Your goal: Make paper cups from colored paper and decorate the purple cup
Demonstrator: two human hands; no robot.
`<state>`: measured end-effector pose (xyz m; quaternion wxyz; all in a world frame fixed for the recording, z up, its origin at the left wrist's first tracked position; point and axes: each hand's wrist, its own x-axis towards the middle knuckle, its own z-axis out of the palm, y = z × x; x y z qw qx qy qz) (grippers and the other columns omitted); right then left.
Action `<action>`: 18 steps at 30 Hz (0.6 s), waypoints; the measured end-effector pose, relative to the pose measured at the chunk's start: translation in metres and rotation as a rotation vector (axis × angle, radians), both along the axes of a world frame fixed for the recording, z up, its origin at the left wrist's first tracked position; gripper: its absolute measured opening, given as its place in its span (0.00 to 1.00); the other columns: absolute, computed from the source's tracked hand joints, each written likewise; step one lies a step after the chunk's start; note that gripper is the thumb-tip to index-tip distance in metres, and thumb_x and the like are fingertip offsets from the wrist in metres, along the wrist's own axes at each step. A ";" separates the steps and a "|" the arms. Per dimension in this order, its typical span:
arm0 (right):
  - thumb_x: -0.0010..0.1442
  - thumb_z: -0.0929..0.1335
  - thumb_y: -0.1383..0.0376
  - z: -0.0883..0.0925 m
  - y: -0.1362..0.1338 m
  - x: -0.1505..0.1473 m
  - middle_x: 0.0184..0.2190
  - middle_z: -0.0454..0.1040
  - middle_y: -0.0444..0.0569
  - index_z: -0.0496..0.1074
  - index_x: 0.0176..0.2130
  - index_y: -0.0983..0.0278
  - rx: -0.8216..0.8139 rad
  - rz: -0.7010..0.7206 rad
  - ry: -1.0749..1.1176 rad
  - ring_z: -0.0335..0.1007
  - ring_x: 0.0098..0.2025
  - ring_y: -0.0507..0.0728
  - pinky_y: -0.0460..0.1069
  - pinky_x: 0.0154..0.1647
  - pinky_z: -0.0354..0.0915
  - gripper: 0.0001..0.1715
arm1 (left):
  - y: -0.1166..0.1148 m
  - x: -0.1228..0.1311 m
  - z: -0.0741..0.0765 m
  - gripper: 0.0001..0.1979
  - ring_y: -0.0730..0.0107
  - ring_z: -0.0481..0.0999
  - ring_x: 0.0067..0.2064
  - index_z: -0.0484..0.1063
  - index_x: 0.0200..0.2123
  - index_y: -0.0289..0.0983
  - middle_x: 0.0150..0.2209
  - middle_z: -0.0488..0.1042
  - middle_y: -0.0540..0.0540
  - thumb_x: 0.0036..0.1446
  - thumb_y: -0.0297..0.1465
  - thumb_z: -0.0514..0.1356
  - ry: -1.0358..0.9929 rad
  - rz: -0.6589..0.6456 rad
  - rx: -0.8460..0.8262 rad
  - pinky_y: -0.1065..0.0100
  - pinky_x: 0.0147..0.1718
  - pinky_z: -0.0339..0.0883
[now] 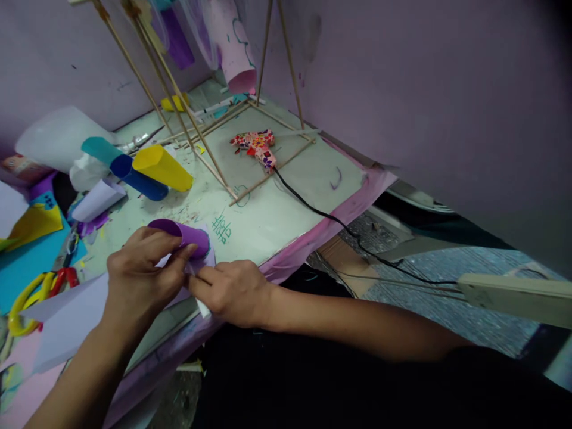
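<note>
My left hand (140,271) curls over a purple paper roll (190,234) lying at the near edge of the worktable (277,208), thumb and fingers pressed on it. My right hand (232,292) is closed beside it, pinching a small white strip or stick (202,307) against the roll's end. The two hands touch each other at the fingertips. What lies under the palms is hidden.
A patterned glue gun (257,146) with a black cord (339,223) lies inside a wooden stick frame (214,149). Yellow (163,167), blue (136,177) and white (96,199) paper rolls lie at left. Scissors (36,292) and coloured sheets sit far left. A wall stands at right.
</note>
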<state>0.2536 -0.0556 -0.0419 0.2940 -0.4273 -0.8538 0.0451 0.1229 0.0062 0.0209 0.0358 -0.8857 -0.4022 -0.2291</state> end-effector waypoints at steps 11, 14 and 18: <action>0.64 0.59 0.72 0.000 -0.002 0.003 0.28 0.74 0.46 0.71 0.38 0.67 0.016 -0.031 0.039 0.72 0.27 0.55 0.48 0.18 0.60 0.13 | 0.001 -0.001 0.001 0.08 0.69 0.71 0.27 0.71 0.23 0.39 0.18 0.69 0.53 0.54 0.29 0.60 0.021 0.017 -0.022 0.69 0.27 0.66; 0.64 0.58 0.72 -0.002 -0.004 0.004 0.27 0.74 0.46 0.72 0.37 0.66 0.028 -0.045 0.049 0.72 0.26 0.54 0.48 0.18 0.59 0.14 | 0.001 0.000 0.001 0.08 0.69 0.71 0.28 0.70 0.23 0.39 0.18 0.68 0.52 0.54 0.28 0.60 0.013 -0.013 -0.016 0.69 0.26 0.66; 0.62 0.60 0.69 -0.006 -0.008 0.008 0.28 0.74 0.46 0.72 0.39 0.67 0.035 -0.041 0.079 0.72 0.27 0.55 0.49 0.18 0.59 0.12 | 0.000 0.000 0.002 0.09 0.69 0.71 0.28 0.70 0.22 0.38 0.18 0.68 0.52 0.54 0.26 0.61 0.015 -0.035 -0.003 0.69 0.26 0.65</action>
